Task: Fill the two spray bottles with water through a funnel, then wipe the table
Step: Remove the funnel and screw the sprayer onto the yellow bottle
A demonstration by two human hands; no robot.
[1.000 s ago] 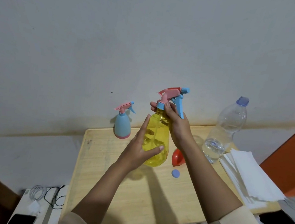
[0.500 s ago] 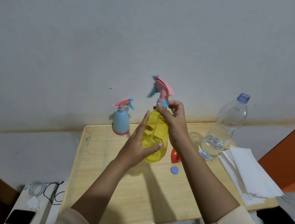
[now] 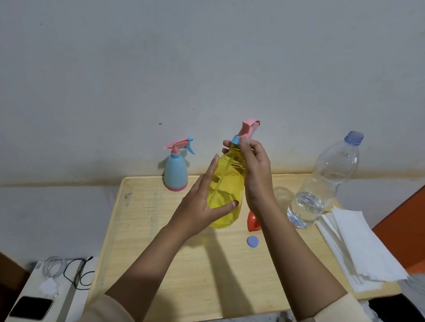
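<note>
Table (image 3: 221, 285): pale wood, set against a grey wall, bearing all items below. Paper (image 3: 362, 253): white sheets in a loose stack at the right edge, overhanging it slightly. Water bottle (image 3: 325, 181): clear plastic, upright at the far right just beside the paper, neck uncapped; water fills only its lowest part. Yellow bottle (image 3: 227, 187): translucent, upright at the table's centre, a dip tube visible inside; whether any water is in it cannot be told, nor whether its base touches the table. Its pink head (image 3: 248, 129) with a blue collar sits on the neck. Left hand (image 3: 202, 206): grasps the yellow bottle's body from the left, thumb across the front, fingers running up the far side. Right hand (image 3: 256, 175): wraps the neck from the right, fingers curled round the collar just under the head. Blue bottle (image 3: 176, 170): opaque, pink base ring, pink-and-blue head on, upright at the far left corner near the wall, well apart from both hands; contents hidden. Funnel (image 3: 252, 219): red, on the table between the yellow bottle and the water bottle, mostly hidden behind the right wrist. Cap (image 3: 252, 241): small blue disc, flat on the table just in front of the funnel, beside the right forearm. Off the table, lower left: a white box (image 3: 41, 287) with coiled cables (image 3: 68, 269) and a phone (image 3: 30, 308).
</note>
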